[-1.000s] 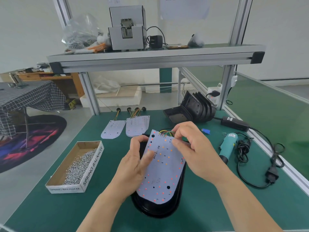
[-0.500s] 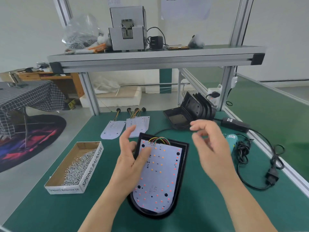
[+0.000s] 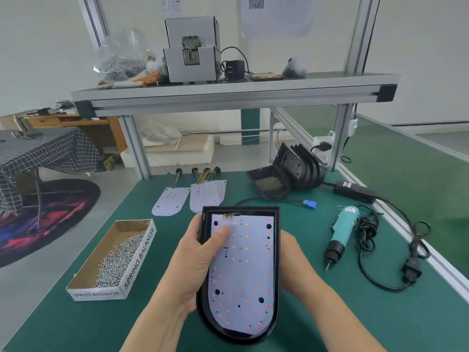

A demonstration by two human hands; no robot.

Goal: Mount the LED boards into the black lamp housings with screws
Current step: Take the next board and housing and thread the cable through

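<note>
On the bench [image 3: 330, 326], screw box [image 3: 138, 260] left of the housing [image 3: 253, 209], LED board [image 3: 241, 270] inside it, screwdriver [image 3: 342, 229] right, spare boards [image 3: 208, 194] and stacked housings [image 3: 299, 168] behind.

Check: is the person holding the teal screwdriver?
No, the teal screwdriver lies on the green table; left hand and right hand hold the black housing.

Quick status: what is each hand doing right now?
Left hand: grips the black housing by its left edge, thumb on the LED board.
Right hand: against the black housing's right side, fingers hidden; grip cannot be told.
</note>
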